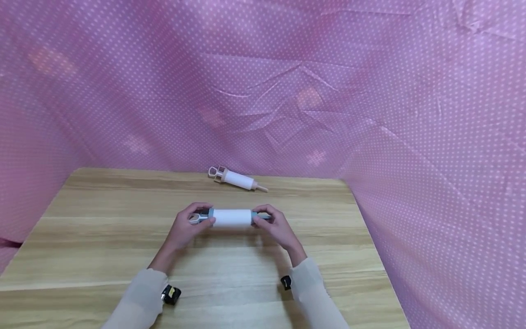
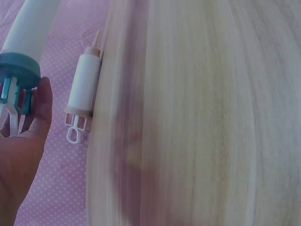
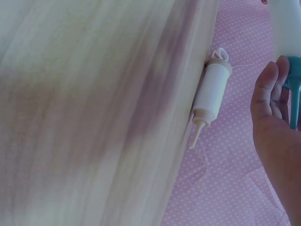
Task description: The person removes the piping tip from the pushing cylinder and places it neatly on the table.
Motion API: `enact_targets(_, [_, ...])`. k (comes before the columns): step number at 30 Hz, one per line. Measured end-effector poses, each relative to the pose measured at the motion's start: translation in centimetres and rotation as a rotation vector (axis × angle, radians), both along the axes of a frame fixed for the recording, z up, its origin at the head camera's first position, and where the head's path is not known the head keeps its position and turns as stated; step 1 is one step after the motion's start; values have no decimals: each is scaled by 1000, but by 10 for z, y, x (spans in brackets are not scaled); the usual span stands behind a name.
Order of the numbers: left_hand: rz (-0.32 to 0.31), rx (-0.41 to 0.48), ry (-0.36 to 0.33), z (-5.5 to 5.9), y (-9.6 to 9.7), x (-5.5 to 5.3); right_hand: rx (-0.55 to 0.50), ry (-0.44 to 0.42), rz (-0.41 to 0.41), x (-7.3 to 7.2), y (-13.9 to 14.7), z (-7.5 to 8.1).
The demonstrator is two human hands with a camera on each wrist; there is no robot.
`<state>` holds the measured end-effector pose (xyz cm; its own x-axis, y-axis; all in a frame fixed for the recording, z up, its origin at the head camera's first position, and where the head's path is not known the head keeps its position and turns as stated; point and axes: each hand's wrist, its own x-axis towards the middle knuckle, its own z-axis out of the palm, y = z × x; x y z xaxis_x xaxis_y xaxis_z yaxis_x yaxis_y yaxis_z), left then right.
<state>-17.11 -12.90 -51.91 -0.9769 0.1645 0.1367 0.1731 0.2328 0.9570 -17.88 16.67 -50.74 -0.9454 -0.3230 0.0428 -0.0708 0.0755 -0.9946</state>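
Observation:
Both my hands hold a syringe-like pump (image 1: pixel 232 217) level over the wooden table, with its white barrel and teal end caps. My left hand (image 1: pixel 186 228) grips the handle end, thumb and fingers around the teal cap. In the left wrist view the white pull handle (image 2: pixel 13 113) shows beside the palm. At the other end, my right hand (image 1: pixel 279 227) pinches the teal cap by the thin nozzle (image 3: pixel 295 106). A second pump (image 1: pixel 239 180), white with beige-pink ends, lies beyond the hands, its nozzle pointing right.
The wooden table (image 1: pixel 102 242) reaches back to a pink dotted cloth (image 1: pixel 263 91) that hangs behind and along the sides. The second pump lies close to the table's far edge. A small black camera (image 1: pixel 171 294) is on the left wrist.

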Motion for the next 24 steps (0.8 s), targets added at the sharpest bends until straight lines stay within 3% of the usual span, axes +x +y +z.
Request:
enact_targets(11, [-7, 9, 41, 12, 3, 3, 11, -56, -46, -1, -3, 10])
enact_targets(24, [55, -37, 9, 18, 9, 10, -24, 10, -80, 8, -6, 12])
